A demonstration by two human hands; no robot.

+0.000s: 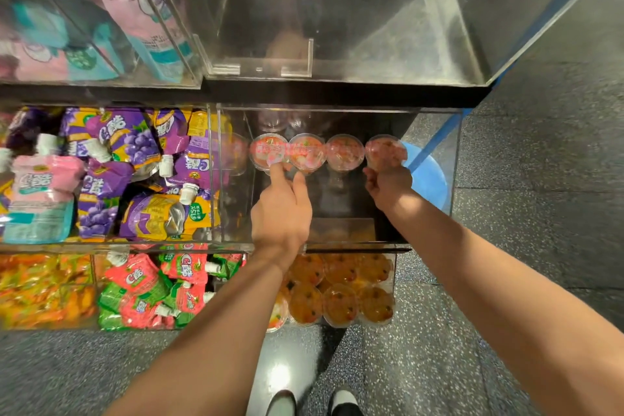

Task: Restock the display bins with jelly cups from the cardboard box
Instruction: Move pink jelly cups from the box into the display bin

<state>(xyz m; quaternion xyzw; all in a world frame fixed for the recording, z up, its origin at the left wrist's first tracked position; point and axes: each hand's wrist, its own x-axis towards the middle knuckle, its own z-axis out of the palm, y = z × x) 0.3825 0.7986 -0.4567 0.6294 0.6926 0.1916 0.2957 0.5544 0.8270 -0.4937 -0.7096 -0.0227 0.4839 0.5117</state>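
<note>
Speckled grey floor (439,348) runs under tiered clear display bins (233,179). 4 red jelly cups (344,150) line the middle bin's back. Left hand (282,209) fingers lie loosely extended, the tips touching the leftmost cups; right hand (388,184) fingers pinch the rightmost jelly cup (385,150).

My left forearm (216,324): bare from the frame's lower edge to the wrist, no sleeve, no watch, no band. My right forearm (499,284): likewise bare, no sleeve or jewellery showing. My left hand (282,209): ungloved, no rings visible on its fingers (277,170). My right hand (388,184): ungloved, its fingers mostly hidden from this angle. My left shoe (281,402): pale grey-green upper, rounded toe. My right shoe (344,402): white toe with dark behind it.
</note>
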